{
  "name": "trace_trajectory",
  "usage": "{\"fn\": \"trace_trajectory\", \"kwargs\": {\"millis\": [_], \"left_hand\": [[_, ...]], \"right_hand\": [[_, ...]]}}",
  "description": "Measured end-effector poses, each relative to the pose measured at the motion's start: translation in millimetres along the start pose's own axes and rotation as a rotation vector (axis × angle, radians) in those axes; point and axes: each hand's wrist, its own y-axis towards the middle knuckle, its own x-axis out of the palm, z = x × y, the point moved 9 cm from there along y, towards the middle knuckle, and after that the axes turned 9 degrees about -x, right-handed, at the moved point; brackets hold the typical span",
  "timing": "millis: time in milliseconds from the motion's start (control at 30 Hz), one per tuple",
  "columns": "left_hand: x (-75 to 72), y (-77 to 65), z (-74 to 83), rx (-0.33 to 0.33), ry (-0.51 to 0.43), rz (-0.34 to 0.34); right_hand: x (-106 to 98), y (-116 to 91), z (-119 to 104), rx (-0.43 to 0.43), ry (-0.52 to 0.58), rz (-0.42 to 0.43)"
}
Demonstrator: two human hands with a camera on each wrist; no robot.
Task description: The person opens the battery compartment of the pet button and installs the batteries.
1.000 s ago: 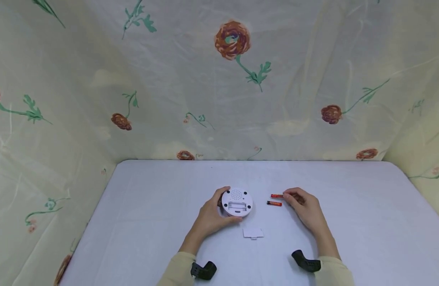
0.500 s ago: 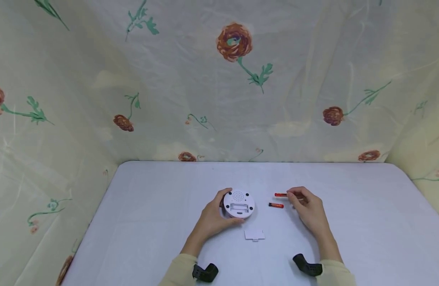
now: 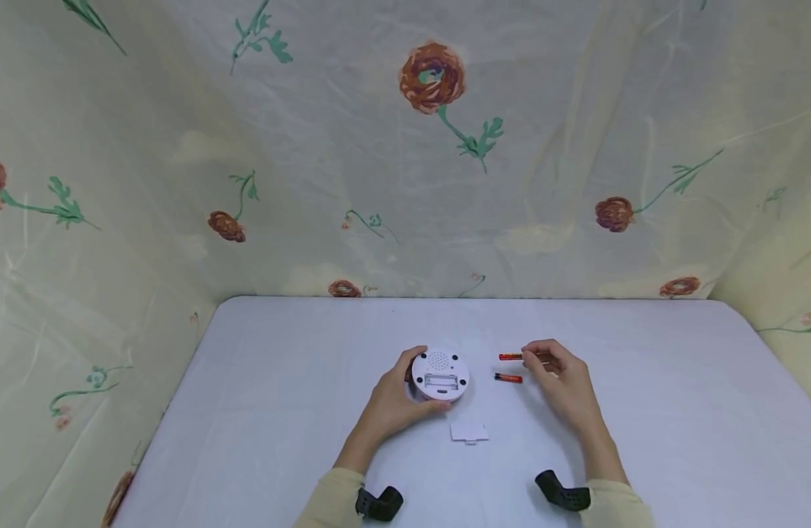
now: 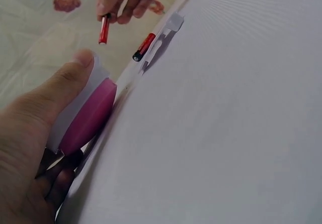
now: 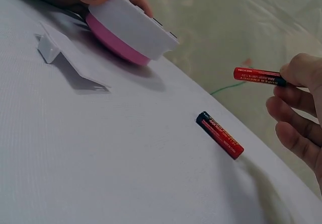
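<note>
2 red-and-black batteries are noted outside the device (image 3: 440, 375), which is held back side up over the table (image 3: 260, 411), well in from the far edge and slightly left of midway between the side edges. Compared with 0.5 s ago, the held battery (image 5: 256, 76) has been shifted a little leftward, toward the device; the device is held in about the same place. By judgement, the pickup is complete; the slot (image 3: 441, 382) is uncovered, and no battery is seen in it.

The held battery is pinched at its black end by the right hand (image 3: 560, 378), thumb against finger, the other fingers loosely bent. The device's left side is gripped by the left hand (image 3: 395, 400), thumb and fingers spread around the rim. The loose battery (image 5: 220, 135) is left lying on the table, between device and right hand. The cover (image 3: 468, 433) is placed nearer the person.

On the held battery, "SUPER ENERGY", "AAA" and "1.5V" can be read, upside down. On the loose battery, print is seen but cannot be fully read.
</note>
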Motion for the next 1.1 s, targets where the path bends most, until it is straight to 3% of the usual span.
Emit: {"fn": "trace_trajectory", "kwargs": {"millis": [300,500,833,1100], "left_hand": [[-0.6,-2.1,5.8,0.027,0.019,0.021],[-1.1,-1.6,5.4,0.036,0.01,0.027],[1.2,1.5,2.1,0.022,0.01,0.023],[1.6,0.6,3.5,0.012,0.034,0.034]], "right_hand": [[7.8,0.1,-13.5,-0.04,0.025,-0.015],[12.8,2.8,-24.7,-0.115,0.044,-0.02],[11.9,3.1,-76.5,-0.134,-0.008,-0.043],[21.4,2.2,-83.2,-0.174,0.035,-0.065]]}}
